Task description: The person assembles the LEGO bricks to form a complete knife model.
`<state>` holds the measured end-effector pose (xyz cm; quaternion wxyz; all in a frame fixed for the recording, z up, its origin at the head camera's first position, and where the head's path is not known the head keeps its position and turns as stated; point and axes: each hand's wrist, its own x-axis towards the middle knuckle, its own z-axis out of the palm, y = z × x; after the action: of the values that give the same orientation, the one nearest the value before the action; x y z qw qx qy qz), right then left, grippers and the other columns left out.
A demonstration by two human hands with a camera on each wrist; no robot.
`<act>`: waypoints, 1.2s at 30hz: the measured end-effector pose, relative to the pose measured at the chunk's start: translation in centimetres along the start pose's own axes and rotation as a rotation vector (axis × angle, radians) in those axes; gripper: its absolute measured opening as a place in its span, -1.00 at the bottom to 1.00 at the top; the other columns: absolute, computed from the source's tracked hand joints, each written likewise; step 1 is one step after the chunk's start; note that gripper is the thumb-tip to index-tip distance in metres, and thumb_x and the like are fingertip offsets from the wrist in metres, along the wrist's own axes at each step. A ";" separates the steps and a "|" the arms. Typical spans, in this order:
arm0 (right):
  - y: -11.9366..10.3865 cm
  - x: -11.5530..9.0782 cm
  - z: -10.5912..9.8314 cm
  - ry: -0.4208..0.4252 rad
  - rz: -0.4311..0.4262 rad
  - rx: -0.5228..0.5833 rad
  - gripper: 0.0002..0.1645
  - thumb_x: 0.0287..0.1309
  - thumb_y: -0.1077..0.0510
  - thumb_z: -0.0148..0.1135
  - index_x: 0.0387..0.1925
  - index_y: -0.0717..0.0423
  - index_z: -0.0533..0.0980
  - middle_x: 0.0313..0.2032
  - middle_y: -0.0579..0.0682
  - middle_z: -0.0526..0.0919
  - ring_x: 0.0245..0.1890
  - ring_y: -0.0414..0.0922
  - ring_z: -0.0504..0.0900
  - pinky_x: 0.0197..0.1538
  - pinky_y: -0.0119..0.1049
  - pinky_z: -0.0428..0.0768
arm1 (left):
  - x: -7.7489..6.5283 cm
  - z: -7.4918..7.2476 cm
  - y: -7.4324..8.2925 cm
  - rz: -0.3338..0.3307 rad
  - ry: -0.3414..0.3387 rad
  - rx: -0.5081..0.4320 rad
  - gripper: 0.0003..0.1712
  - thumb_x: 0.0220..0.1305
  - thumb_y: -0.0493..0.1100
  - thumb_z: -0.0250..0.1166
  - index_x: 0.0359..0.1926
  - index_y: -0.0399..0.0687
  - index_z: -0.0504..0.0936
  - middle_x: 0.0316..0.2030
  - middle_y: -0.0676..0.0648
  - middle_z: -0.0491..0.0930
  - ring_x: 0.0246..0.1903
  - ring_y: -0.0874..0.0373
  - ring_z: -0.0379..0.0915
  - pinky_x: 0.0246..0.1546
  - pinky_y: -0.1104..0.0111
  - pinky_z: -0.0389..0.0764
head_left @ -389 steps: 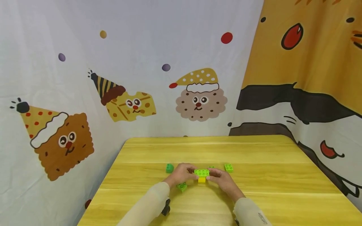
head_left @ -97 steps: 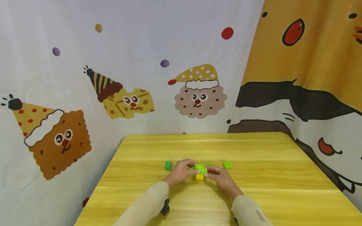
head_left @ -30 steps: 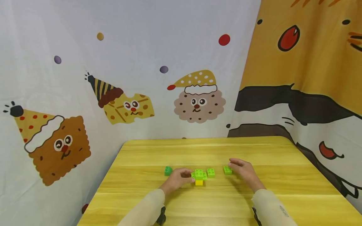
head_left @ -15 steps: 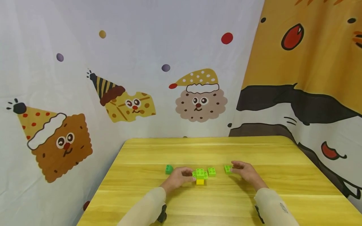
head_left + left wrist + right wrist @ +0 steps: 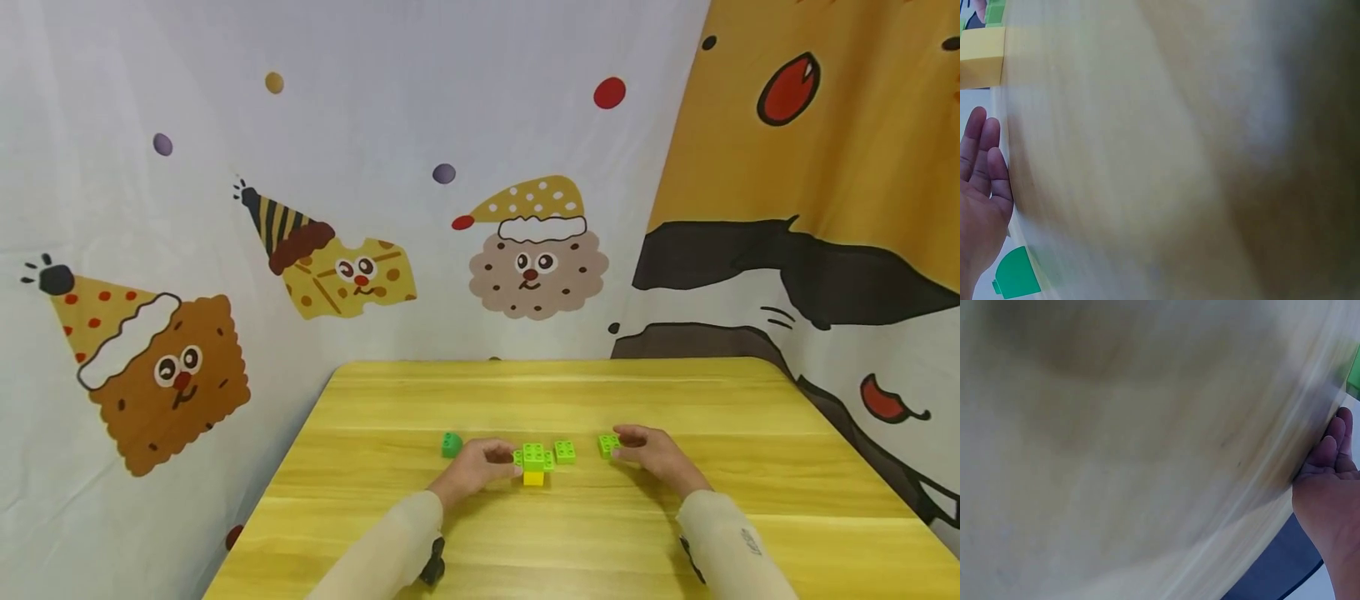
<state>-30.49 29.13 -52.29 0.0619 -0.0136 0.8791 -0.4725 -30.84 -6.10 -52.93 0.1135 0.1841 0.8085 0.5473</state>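
In the head view, a small stack of toy building blocks (image 5: 533, 454) stands on the table, light green above and a yellow block (image 5: 533, 479) below. My left hand (image 5: 476, 468) is at its left side, thumb in front and fingers behind, pinching the green side part. The left wrist view shows the yellow block (image 5: 982, 56) beyond three of that hand's fingers; thumb and forefinger are outside it. Farther right, my right hand (image 5: 654, 454) pinches the right edge of a light green four-stud block (image 5: 607, 446) on the table. Only its lower fingers (image 5: 1329, 450) show in the right wrist view.
Between the stack and the right hand lies another light green block (image 5: 565, 452). A darker green rounded block (image 5: 451, 444) sits beyond the left hand. The wooden table (image 5: 525, 400) meets a printed cloth backdrop (image 5: 390, 125) at its far edge.
Since 3.2 seconds ago, my right hand has left the stack and moved right to a loose green block. Its thumb has since come in against that block. The left hand stays at the stack.
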 end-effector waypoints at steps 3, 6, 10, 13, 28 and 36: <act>0.1 0.1 -0.2 -0.007 -0.005 -0.008 -0.23 0.18 0.02 0.43 0.33 0.26 0.40 0.23 0.32 0.46 0.23 0.24 0.41 0.17 0.12 0.44 | 0.1 0.0 0.1 0.006 -0.004 -0.003 -0.64 0.18 -0.04 0.48 0.00 0.03 0.71 -0.17 0.09 0.65 -0.14 0.16 0.52 -0.07 0.23 0.56; 0.2 0.2 -0.2 -0.014 -0.003 -0.005 -0.23 0.16 0.03 0.45 0.32 0.26 0.41 0.23 0.32 0.46 0.23 0.24 0.41 0.17 0.13 0.44 | 0.1 0.0 0.1 0.014 -0.011 -0.006 -0.64 0.19 -0.05 0.48 0.01 0.01 0.71 -0.17 0.06 0.65 -0.15 0.14 0.52 -0.09 0.23 0.56; 0.2 0.3 -0.1 -0.016 0.007 -0.007 -0.24 0.13 0.05 0.46 0.30 0.26 0.43 0.21 0.29 0.48 0.21 0.21 0.43 0.13 0.07 0.49 | 0.0 0.0 -0.1 0.009 -0.013 -0.014 -0.64 0.19 -0.03 0.48 0.00 0.03 0.71 -0.18 0.07 0.64 -0.16 0.13 0.52 -0.09 0.24 0.55; 0.2 0.5 0.0 -0.014 0.016 -0.021 -0.27 0.14 0.05 0.46 0.29 0.26 0.44 0.20 0.29 0.48 0.18 0.19 0.45 0.05 -0.01 0.54 | 0.0 0.0 0.0 0.002 -0.013 -0.017 -0.64 0.18 -0.03 0.48 0.00 0.04 0.71 -0.18 0.07 0.64 -0.16 0.14 0.52 -0.10 0.25 0.55; -0.1 0.3 -0.2 0.020 0.032 -0.033 -0.33 0.16 -0.02 0.44 0.19 0.29 0.50 0.08 0.20 0.58 0.02 0.05 0.55 -0.02 -0.08 0.55 | -0.1 -0.1 0.3 -0.008 -0.004 0.016 -0.61 0.18 0.01 0.48 0.01 0.04 0.70 -0.17 0.08 0.63 -0.16 0.16 0.51 -0.11 0.25 0.55; -0.5 0.4 0.3 0.020 -0.001 -0.004 -0.32 0.18 -0.05 0.42 0.19 0.28 0.51 0.06 0.17 0.61 0.06 0.08 0.55 0.06 -0.01 0.53 | 0.0 -0.2 0.0 -0.003 -0.014 0.013 -0.63 0.19 0.01 0.47 0.00 0.05 0.70 -0.19 0.09 0.62 -0.17 0.17 0.51 -0.12 0.26 0.56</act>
<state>-30.86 28.54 -52.04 0.0530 -0.0093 0.8805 -0.4710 -30.93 -6.29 -52.82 0.1188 0.1877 0.8114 0.5407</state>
